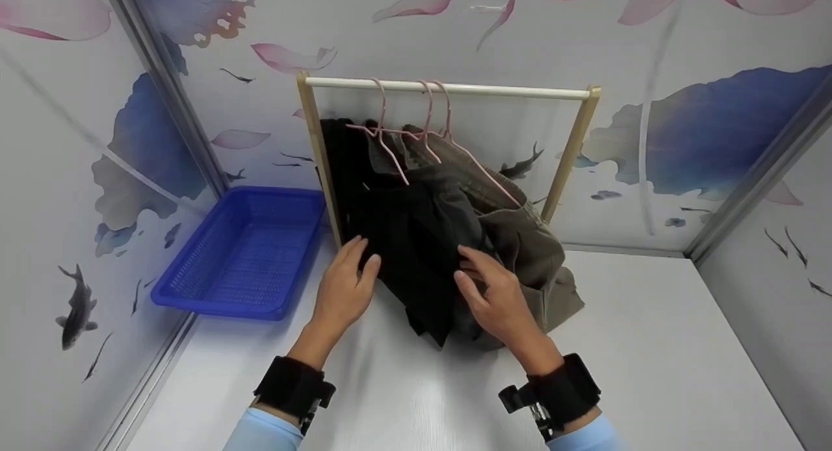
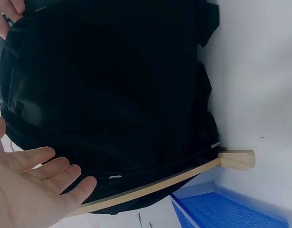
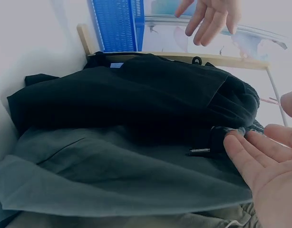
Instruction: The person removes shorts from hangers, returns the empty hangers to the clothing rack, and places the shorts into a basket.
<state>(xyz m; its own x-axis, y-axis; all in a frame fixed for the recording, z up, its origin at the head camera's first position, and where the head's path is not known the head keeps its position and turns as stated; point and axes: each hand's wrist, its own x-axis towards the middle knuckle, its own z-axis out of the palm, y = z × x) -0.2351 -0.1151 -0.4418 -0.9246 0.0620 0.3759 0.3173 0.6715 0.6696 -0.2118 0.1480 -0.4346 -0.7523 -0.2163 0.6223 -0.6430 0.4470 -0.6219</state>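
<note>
White tabletop (image 1: 650, 340) is stretching rightward; a blue basket (image 1: 253, 262) is showing its floor; your relaxed left hand (image 1: 344, 285) and right hand (image 1: 499, 298) are flanking a black garment (image 1: 413, 249).

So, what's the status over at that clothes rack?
Left fingers and right fingers loosely extended, gripping nothing. Black cloth garment hanging on white-railed wooden rack. Blue rectangular plastic basket left of it, seemingly not obstructing.

Left sleeve (image 1: 263, 433) and right sleeve (image 1: 584, 435) are showing plain light blue; left wristband (image 1: 286, 387) and right wristband (image 1: 567, 389) are matching in broad matt black. A small rounded black fitting (image 1: 513, 399) is jutting from each band's inner side; silvery metal parts (image 1: 540, 414) are showing beneath.
</note>
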